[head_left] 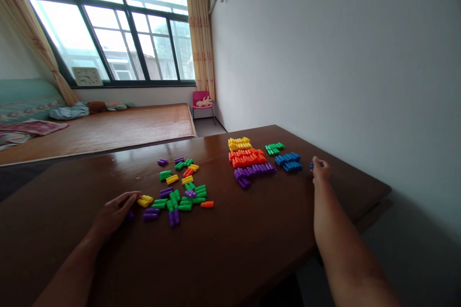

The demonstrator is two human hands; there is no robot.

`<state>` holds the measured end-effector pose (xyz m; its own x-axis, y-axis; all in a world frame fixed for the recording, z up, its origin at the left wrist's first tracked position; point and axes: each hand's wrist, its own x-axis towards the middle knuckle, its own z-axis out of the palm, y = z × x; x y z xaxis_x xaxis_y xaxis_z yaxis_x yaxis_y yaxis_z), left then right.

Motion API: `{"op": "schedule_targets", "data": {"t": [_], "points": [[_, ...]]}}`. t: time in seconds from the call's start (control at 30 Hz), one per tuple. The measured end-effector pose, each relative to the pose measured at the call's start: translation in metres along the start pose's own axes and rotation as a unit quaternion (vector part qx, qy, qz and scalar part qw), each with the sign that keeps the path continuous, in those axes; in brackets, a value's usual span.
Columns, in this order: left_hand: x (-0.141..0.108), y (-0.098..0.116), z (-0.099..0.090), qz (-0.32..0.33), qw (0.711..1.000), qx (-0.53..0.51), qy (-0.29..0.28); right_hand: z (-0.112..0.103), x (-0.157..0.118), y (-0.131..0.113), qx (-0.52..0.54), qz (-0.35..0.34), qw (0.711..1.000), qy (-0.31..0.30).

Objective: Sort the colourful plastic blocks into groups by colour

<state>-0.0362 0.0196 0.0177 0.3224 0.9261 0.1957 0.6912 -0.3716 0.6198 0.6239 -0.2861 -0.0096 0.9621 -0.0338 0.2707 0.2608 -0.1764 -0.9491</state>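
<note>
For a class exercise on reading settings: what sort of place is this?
Probably a room in a home, perhaps a bedroom: there is a broad, bed-like platform with rumpled cloth on it, and patterned curtains hang at the window.

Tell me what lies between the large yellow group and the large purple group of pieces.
The head view shows the orange group between the yellow group and the purple group.
</note>
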Motion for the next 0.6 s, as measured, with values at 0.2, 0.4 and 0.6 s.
{"op": "schedule_targets", "data": {"t": [0.2, 0.4, 0.6], "points": [[0.000, 0.001, 0.001, 0.010, 1.000, -0.003, 0.008, 0.004, -0.003, -0.004, -0.042, 0.005, 0.999, -0.008], [-0.007, 0.010, -0.005, 0.019, 1.000, 0.020, -0.014, 0.001, 0.004, 0.001, -0.284, -0.067, 0.956, -0.044], [-0.004, 0.008, -0.005, 0.014, 0.999, 0.029, -0.023, -0.007, 0.023, 0.011, -0.348, -0.051, 0.933, -0.072]]}}
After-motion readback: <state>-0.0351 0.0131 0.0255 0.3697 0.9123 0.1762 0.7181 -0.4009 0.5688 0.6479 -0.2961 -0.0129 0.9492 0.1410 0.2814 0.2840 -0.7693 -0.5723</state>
